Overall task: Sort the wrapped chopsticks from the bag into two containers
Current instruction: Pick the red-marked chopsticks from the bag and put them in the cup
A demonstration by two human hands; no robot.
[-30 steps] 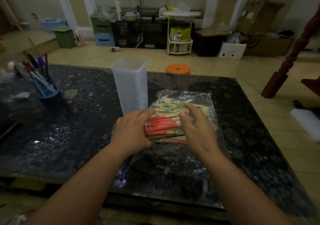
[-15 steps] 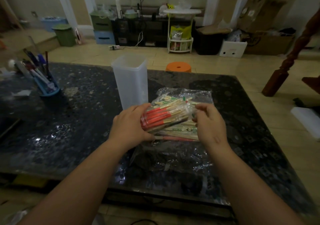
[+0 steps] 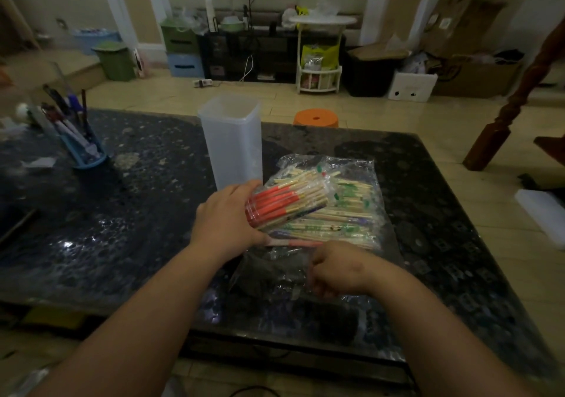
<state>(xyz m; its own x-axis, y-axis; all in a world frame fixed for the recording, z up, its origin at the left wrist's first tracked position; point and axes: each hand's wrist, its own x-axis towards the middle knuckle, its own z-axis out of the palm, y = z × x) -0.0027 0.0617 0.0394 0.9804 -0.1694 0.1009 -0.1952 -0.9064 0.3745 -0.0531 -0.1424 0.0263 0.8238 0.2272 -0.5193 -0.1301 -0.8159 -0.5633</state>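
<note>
Red-wrapped chopsticks sit clamped in the left hand; the right hand pinches the bag at 6 o'clock. The container at 12 o'clock looks empty, so sorting has hardly begun.

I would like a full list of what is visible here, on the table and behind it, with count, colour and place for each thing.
container: one, translucent white, tall, mid table
plastic bag: one, clear, right of container
red-wrapped chopsticks: one bundle, red and pale wood, above the bag
green-printed chopsticks: many, pale with green, in the bag
pen holder: one, blue, with pens, left on table
table: one, dark speckled stone
stool: one, orange, floor behind table
bin: one, green, far left floor
left hand: grips the red-wrapped chopsticks
right hand: curled, grips the bag's near end
</note>
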